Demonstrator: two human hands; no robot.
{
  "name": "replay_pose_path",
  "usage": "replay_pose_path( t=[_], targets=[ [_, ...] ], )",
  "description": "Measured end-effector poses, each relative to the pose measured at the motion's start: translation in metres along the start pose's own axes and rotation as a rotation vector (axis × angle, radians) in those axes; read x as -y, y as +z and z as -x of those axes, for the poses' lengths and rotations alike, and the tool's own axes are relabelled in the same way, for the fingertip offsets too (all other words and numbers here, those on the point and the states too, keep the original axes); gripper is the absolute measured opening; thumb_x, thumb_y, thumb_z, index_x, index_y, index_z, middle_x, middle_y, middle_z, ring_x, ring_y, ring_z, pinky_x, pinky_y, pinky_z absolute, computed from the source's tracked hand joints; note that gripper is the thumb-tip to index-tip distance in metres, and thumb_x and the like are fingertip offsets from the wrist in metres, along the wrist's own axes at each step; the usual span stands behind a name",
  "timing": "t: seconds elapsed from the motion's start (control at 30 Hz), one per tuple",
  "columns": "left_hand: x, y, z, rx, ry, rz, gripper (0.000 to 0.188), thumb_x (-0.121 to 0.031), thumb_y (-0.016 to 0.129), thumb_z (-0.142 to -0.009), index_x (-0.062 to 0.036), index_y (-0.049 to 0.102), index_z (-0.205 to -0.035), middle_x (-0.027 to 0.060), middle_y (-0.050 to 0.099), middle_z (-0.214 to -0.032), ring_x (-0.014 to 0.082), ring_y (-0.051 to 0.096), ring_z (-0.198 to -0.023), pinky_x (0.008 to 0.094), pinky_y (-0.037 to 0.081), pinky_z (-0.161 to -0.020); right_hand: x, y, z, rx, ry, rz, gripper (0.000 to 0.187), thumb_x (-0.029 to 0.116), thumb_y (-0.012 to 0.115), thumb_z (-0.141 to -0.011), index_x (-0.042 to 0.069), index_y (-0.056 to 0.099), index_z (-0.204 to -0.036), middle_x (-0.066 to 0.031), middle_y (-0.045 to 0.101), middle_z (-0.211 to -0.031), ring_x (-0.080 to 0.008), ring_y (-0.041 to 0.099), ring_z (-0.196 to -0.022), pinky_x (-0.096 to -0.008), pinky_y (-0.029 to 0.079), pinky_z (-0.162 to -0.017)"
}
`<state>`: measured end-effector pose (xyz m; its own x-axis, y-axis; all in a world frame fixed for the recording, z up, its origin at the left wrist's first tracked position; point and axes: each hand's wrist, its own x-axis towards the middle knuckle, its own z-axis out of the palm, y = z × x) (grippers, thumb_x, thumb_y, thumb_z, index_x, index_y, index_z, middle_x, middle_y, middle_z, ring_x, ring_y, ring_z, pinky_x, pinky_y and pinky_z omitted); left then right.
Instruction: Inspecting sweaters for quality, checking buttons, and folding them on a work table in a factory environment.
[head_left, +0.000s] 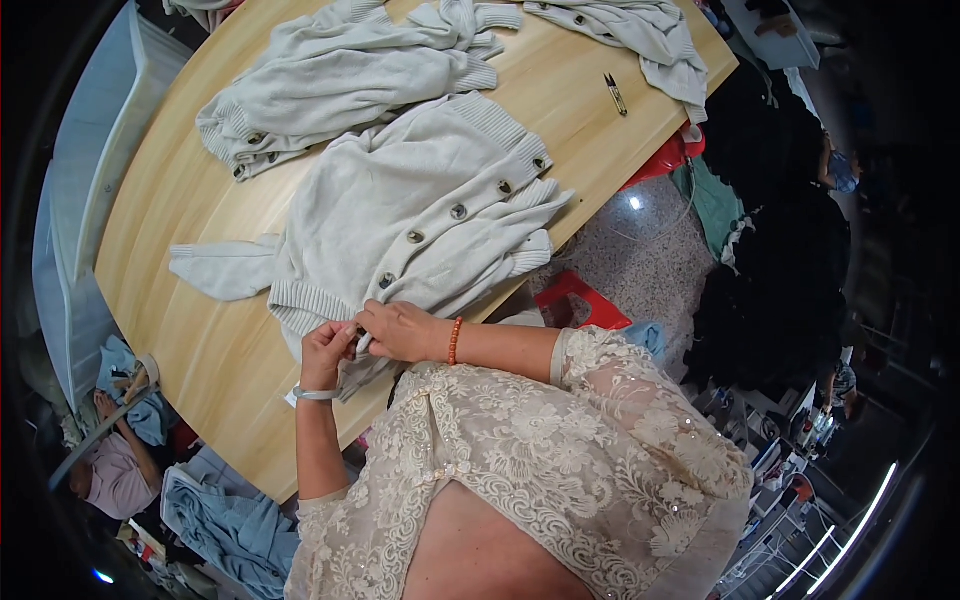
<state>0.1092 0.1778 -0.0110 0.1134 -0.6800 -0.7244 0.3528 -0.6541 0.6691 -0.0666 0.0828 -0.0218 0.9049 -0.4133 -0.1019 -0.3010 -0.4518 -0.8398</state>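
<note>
- Landmark is the pale knit cardigan (370, 205), laid out on the wooden table (150, 205) with one ribbed end closest to the wearer
- Left hand (332, 348) is at the cardigan's near end, fingertips pinched together on its button edge
- Right hand (398, 332) is right beside it, also pinched on that edge; can't tell exactly which bit each finger has
- Something dark, probably a button, peeks out between the fingertips, and five dark buttons (414, 237) run from there up the cardigan's front to its far right end
- My read: the step is working on the button nearest the wearer, maybe fastening it, maybe checking it
- Next move probably calls for one hand steadying the edge while the other thumb eases the button along, gently, soft knit stretches
- Second cardigan (340, 80) lies just beyond the first, thread snips (615, 95) well apart past its far right end, in nobody's grip
</note>
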Motion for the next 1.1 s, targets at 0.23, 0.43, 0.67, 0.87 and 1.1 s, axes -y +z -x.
replay_pose_path(
  t=[0.23,0.43,0.67,0.87,1.1],
  targets=[
    [-0.007,0.012,0.020,0.011,0.520,-0.688,0.031,0.003,0.059,-0.081,0.0010,0.060,-0.112,0.0078,0.061,-0.088,0.0131,0.057,-0.077,0.0244,0.046,-0.070,-0.015,0.007,-0.004,-0.047,0.030,-0.098,0.031,0.018,0.060,-0.074,0.000,0.056,-0.099,-0.0198,0.055,-0.090,-0.0374,0.059,-0.082,-0.0427,0.049,-0.074],
    [0.017,0.019,0.013,-0.197,0.611,-0.573,0.017,0.003,0.056,-0.084,0.0027,0.064,-0.099,0.0066,0.061,-0.078,0.0105,0.055,-0.070,0.0227,0.044,-0.064,-0.013,-0.002,-0.008,0.023,0.063,-0.190,0.033,0.012,0.057,-0.074,-0.001,0.060,-0.103,-0.0214,0.057,-0.091,-0.0367,0.058,-0.090,-0.0417,0.046,-0.082],
    [0.019,0.022,0.015,-0.271,0.518,-0.506,0.009,-0.002,0.056,-0.087,0.0028,0.063,-0.092,0.0017,0.062,-0.082,0.0074,0.054,-0.076,0.0212,0.043,-0.070,-0.012,0.005,-0.005,-0.116,0.115,-0.272,0.023,0.002,0.051,-0.070,-0.002,0.066,-0.088,-0.0240,0.060,-0.088,-0.0387,0.058,-0.090,-0.0426,0.046,-0.083],
    [0.015,0.011,0.007,-0.127,0.396,-0.402,0.010,-0.004,0.057,-0.087,0.0014,0.062,-0.094,-0.0025,0.059,-0.080,0.0040,0.050,-0.073,0.0194,0.041,-0.066,-0.009,-0.011,-0.003,-0.004,0.014,-0.250,0.017,0.005,0.053,-0.072,0.001,0.065,-0.084,-0.0219,0.060,-0.087,-0.0383,0.058,-0.088,-0.0435,0.046,-0.078],
    [-0.017,0.029,0.008,-0.515,0.737,-1.095,0.016,0.001,0.062,-0.072,-0.0033,0.061,-0.087,0.0138,0.057,-0.087,0.0335,0.053,-0.086,0.0411,0.042,-0.077,-0.008,-0.049,0.032,0.020,0.198,0.174,0.014,0.018,0.057,-0.084,0.004,0.058,-0.086,-0.0153,0.054,-0.087,-0.0366,0.059,-0.076,-0.0460,0.048,-0.068]
  ],
)
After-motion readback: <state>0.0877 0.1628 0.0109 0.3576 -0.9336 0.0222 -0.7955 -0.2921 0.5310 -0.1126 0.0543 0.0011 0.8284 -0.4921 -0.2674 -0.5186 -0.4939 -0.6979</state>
